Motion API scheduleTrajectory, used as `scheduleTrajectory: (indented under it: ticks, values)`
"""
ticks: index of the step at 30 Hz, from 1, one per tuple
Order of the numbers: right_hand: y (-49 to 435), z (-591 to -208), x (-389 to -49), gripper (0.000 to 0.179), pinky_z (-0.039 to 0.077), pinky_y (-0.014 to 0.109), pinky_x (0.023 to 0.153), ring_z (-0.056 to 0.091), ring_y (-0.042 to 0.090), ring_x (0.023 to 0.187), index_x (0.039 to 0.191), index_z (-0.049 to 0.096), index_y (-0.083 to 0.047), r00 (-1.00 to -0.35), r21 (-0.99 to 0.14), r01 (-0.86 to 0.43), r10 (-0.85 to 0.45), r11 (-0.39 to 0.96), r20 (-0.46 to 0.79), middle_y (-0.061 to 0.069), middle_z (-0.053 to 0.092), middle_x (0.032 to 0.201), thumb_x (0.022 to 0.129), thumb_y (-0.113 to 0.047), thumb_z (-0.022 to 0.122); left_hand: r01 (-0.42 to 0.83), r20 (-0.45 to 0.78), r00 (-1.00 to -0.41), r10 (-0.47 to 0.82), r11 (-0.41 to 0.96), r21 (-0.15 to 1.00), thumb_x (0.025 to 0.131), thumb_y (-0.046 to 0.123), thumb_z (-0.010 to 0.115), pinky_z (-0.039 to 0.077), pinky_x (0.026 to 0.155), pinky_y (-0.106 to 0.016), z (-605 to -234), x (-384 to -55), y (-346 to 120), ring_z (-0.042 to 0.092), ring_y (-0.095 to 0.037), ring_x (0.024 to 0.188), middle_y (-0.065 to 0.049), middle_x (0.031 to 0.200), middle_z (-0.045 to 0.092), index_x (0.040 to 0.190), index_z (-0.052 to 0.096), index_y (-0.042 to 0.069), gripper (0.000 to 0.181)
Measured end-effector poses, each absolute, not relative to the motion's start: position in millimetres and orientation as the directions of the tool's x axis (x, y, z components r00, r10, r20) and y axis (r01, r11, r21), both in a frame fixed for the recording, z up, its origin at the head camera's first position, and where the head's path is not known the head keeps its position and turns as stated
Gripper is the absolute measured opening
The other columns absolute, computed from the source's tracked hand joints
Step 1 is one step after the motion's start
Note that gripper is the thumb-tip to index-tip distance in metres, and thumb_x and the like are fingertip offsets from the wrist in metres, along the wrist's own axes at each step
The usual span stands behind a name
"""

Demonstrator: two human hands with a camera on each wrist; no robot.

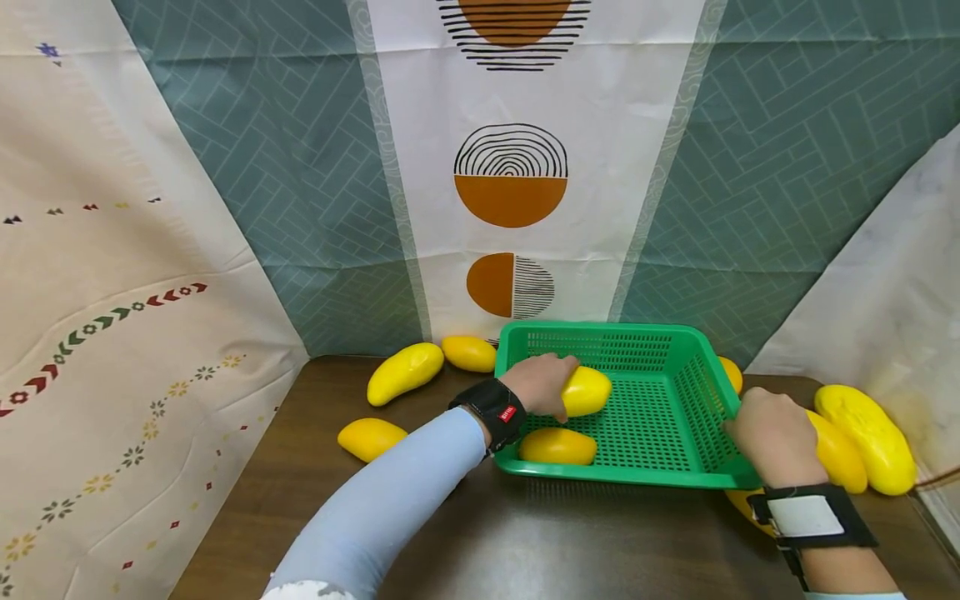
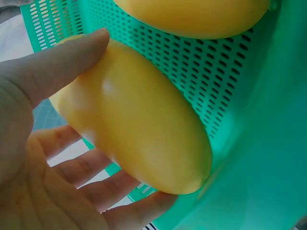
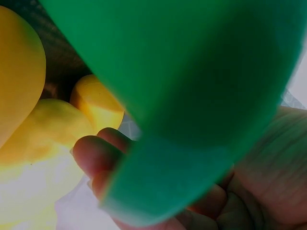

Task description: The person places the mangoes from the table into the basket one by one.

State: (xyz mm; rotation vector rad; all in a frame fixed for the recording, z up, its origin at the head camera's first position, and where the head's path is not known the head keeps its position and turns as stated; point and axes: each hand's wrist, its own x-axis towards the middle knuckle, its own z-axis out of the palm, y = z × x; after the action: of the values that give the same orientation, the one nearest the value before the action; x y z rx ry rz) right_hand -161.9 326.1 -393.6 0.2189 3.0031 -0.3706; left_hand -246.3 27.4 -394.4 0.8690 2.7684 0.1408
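Note:
A green perforated plastic basket (image 1: 622, 477) stands on the table. Over its left part my left hand (image 1: 537, 385) holds a yellow mango (image 1: 588, 392). The left wrist view shows the thumb on one side of this mango (image 2: 144, 124) and the fingers along the other. A second mango (image 1: 558, 447) lies in the basket's front left corner. At the basket's right end my right hand (image 1: 774, 437) grips the rim. In the right wrist view its fingertips (image 3: 96, 155) curl round the green edge (image 3: 158, 191), which hides part of the hand.
Left of the basket, mangoes lie on the brown table (image 1: 525, 550): one long (image 1: 405, 372), one behind (image 1: 468, 354), one nearer (image 1: 370, 437). Several more, including a large one (image 1: 870, 437), lie around the right hand. A patterned curtain (image 1: 315, 208) hangs close behind.

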Motion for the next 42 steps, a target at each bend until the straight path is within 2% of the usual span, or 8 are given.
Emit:
scheduleTrajectory:
  ticks: [11,21,34,42]
  values:
    - [327.5,-393.1,-162.9,0.036,0.044,0.032,0.046,0.048,0.021,0.053,0.079,0.053,0.008,-0.982,-0.241,0.156,0.124,0.958,-0.143,0.009,0.048,0.061,0.082,-0.024,0.068,0.588,-0.267,-0.757,0.596,0.800,0.119,0.068,0.038,0.081,0.040,0.074,-0.022,-391.4,-245.9,31.1,0.046,-0.009,0.087,0.004,0.106,0.052,0.132,0.045,0.020,0.076]
    - [326.8,-392.9,-162.6,0.035,0.045,0.031,0.046,0.048,0.021,0.052,0.079,0.053,0.008,-0.982,-0.237,0.159,0.128,0.959,-0.140,0.009,0.048,0.061,0.082,-0.024,0.068,0.614,-0.280,-0.746,0.605,0.787,0.063,0.068,0.041,0.080,0.041,0.068,-0.023,-393.6,-244.1,33.9,0.048,-0.009,0.085,0.006,0.102,0.053,0.128,0.048,0.021,0.071]
    - [325.6,-392.4,-163.3,0.035,0.044,0.032,0.047,0.048,0.022,0.053,0.078,0.053,0.008,-0.983,-0.237,0.158,0.129,0.959,-0.134,0.009,0.048,0.061,0.082,-0.024,0.068,0.561,-0.324,-0.775,0.543,0.827,0.045,0.071,0.044,0.077,0.043,0.069,-0.028,-395.3,-240.9,36.5,0.047,-0.012,0.087,0.003,0.106,0.051,0.134,0.044,0.024,0.073]
    - [324.7,-392.9,-162.7,0.034,0.045,0.032,0.046,0.048,0.021,0.052,0.078,0.054,0.007,-0.983,-0.240,0.155,0.125,0.958,-0.137,0.008,0.048,0.060,0.083,-0.024,0.068,0.562,-0.332,-0.768,0.548,0.825,0.064,0.072,0.042,0.077,0.042,0.068,-0.027,-394.7,-240.4,34.9,0.046,-0.011,0.087,0.004,0.104,0.051,0.132,0.045,0.024,0.071]
